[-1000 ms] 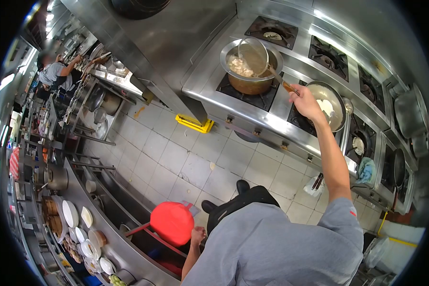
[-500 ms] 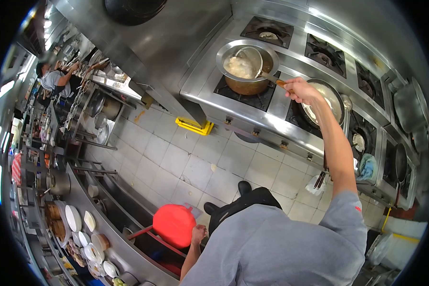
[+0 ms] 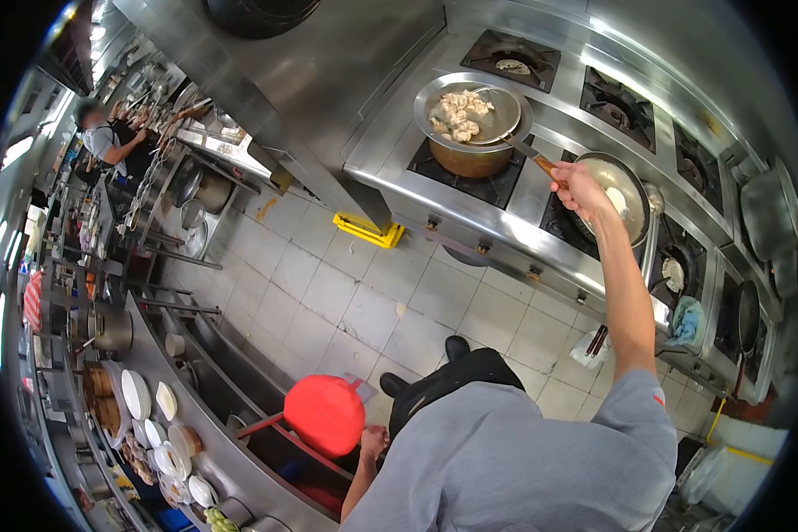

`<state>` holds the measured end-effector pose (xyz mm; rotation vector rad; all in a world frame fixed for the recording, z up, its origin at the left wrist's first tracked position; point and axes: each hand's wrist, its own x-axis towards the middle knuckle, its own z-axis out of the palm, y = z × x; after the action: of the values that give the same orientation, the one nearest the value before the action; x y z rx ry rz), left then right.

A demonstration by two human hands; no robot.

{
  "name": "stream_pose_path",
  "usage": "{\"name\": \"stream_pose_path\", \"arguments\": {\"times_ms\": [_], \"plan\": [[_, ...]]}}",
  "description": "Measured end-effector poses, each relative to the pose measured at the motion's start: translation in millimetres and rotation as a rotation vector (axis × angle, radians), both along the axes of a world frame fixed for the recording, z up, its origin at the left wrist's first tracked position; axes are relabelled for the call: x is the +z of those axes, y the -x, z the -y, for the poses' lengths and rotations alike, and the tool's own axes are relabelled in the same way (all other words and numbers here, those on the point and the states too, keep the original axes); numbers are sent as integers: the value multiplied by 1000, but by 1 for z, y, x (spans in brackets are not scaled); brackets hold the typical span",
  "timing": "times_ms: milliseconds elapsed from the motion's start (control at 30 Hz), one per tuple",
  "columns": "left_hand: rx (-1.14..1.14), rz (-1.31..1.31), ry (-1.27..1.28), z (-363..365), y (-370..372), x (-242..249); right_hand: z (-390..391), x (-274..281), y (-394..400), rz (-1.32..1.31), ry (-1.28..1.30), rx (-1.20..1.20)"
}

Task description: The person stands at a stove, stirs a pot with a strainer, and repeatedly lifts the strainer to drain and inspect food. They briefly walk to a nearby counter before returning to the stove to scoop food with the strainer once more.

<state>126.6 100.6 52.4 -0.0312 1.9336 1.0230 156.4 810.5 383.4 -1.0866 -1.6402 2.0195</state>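
Note:
My right hand (image 3: 576, 186) is closed around the wooden handle of a wire strainer (image 3: 498, 127). Pale, lumpy pieces of food (image 3: 459, 113) lie in the strainer, which is held over the mouth of a wide metal pot (image 3: 463, 162) on a burner. Just beyond that hand is a dark-rimmed frying pan (image 3: 637, 168) with whitish liquid and a white lump (image 3: 617, 200) in it. My left hand (image 3: 374, 441) hangs low by my side with its fingers curled, beside a red round stool seat (image 3: 324, 415); nothing shows in it.
A ladle (image 3: 653, 199) rests right of the pan. More burners (image 3: 619, 105) line the stove. Behind me, a steel counter (image 3: 217, 443) bears stacked white plates (image 3: 136, 395) and bowls. A yellow plastic object (image 3: 368, 230) is on the tiled floor. Another person (image 3: 106, 146) works far left.
The strainer has come up from inside the pot and levelled out, so the food pieces now show clear of the liquid. My right hand shifted slightly. My left hand stays low.

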Motion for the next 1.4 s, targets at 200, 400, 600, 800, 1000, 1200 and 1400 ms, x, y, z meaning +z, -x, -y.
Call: {"name": "stream_pose_path", "arguments": {"times_ms": [200,400,600,800,1000,1200,1400], "plan": [[11,-5,117,-4,-9,15,9,-6,-1,-2,-60,19],[-164,-181,6,6,2,-9,15,-10,-1,43,-155,-23],[132,7,-12,-17,9,-12,20,-19,-1,210,-654,6],[90,-10,20,-21,11,-6,25,-13,-7,218,-734,-9],[-106,-156,9,-22,7,19,24,14,-18,128,-691,-5],[-150,-207,-70,5,3,-16,-2,43,-31,177,-870,61],[39,-27,-3,-12,7,3,2,91,-36,292,-736,233]]}}
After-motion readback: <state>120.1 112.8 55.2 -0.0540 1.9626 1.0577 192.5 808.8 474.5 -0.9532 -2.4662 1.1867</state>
